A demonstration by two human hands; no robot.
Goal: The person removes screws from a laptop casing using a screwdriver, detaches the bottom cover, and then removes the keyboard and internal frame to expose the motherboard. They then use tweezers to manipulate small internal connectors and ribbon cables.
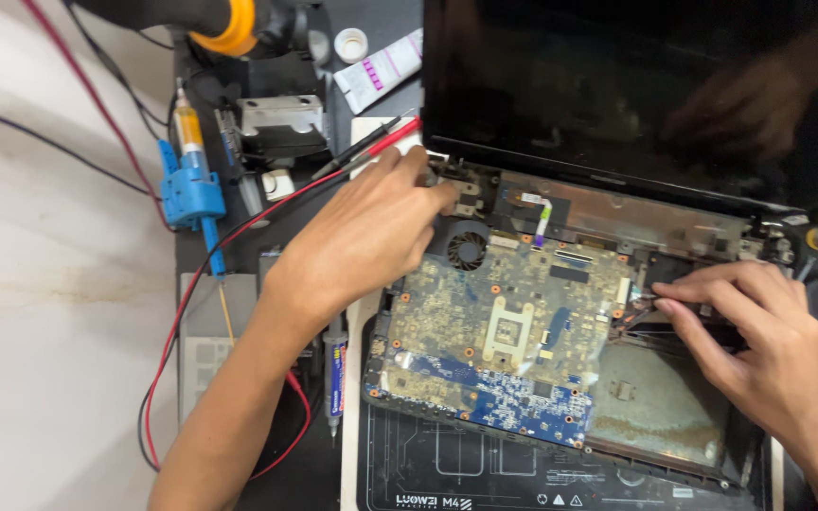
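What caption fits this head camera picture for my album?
Two bare hands, left hand and right hand, touch opposite edges of an opened laptop's dusty circuit board.

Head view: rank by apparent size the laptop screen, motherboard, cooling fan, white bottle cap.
1. laptop screen, largest, though cut off by the frame
2. motherboard
3. cooling fan
4. white bottle cap
Fan and cap look close in size, so their order is unsure.

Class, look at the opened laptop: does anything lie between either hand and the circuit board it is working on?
Nothing visible does. The left hand rests at the hinge corner above the circuit board, near the fan; the right hand touches the board's right edge directly.
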